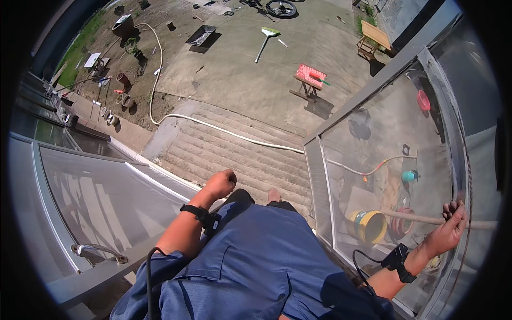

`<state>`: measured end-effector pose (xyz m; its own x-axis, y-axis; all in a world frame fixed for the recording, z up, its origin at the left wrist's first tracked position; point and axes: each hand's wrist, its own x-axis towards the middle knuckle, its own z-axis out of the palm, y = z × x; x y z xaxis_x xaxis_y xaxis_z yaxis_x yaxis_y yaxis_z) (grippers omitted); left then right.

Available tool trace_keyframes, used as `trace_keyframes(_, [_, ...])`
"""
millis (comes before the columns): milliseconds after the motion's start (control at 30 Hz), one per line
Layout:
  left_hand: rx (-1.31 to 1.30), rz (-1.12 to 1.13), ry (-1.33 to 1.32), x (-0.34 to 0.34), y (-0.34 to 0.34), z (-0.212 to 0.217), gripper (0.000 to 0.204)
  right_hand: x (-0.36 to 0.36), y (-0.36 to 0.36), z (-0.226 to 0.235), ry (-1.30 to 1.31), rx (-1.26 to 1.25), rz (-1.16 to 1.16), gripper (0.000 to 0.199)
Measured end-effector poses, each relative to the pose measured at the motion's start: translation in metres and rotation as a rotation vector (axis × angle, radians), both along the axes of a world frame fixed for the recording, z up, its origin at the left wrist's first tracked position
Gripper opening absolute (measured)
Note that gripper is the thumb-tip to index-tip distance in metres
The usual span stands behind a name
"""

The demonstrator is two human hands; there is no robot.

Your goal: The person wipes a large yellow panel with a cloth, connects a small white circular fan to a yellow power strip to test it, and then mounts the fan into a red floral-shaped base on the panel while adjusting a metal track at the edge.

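My left hand [220,184] hangs in front of my body above the steps, its fingers curled in with nothing showing from them. On the right, my right hand [449,230] is raised against the outer edge of a framed screen door [323,186], fingers bent and closed at that edge. The door's mesh [346,176] is see-through. A second panel with a metal handle [100,253] stands to my left, away from my left hand. Each wrist wears a black strapped device.
Concrete steps [234,154] lead down to a yard, crossed by a pale hose [224,129]. A small stool with a pink top [311,74], a broom [264,45] and a black tray [201,35] stand farther out. Behind the mesh are a yellow bucket [372,226] and a pole [421,217].
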<state>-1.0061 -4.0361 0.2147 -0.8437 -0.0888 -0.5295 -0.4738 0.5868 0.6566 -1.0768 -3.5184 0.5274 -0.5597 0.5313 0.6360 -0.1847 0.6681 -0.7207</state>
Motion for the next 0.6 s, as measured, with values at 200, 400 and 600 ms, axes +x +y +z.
trace_keyframes(200, [-0.025, 0.115, -0.086, -0.02, -0.04, -0.011, 0.017, -0.064, 0.007, -0.026, -0.055, 0.063, -0.017, 0.035])
trace_keyframes(400, [-0.111, 0.11, -0.138, -0.077, -0.11, -0.019, 0.021, -0.155, -0.035, -0.137, -0.289, -0.216, 0.285, 0.026])
trace_keyframes(600, [-0.105, 0.079, -0.139, -0.152, -0.179, -0.054, 0.032, -0.24, -0.104, -0.272, -0.635, -0.429, 0.206, 0.033])
